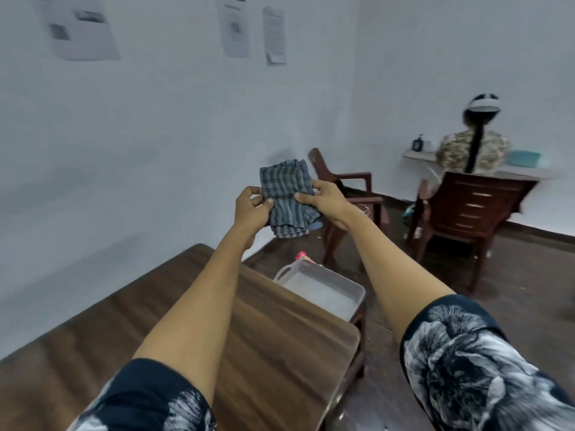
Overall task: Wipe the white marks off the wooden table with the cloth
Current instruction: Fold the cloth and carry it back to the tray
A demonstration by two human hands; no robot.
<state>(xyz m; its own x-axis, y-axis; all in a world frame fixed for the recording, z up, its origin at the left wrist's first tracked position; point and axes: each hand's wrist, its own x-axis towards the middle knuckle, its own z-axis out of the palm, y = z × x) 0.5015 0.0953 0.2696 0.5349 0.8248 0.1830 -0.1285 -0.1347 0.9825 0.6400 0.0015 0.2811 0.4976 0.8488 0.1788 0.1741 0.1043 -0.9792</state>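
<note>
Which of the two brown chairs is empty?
The nearer chair, just behind the cloth held in both hands, is empty. The other chair, farther right at the far table, has a person seated in it.

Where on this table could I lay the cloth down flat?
The wooden table shows bare wood left of your left forearm, toward the wall. Its right end is tighter, bordered by the metal tray. Both hands, left hand and right hand, hold the striped cloth above.

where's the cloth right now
The cloth is held up mid-frame in the head view, pinched between the left hand and right hand, above the wooden table.
</note>
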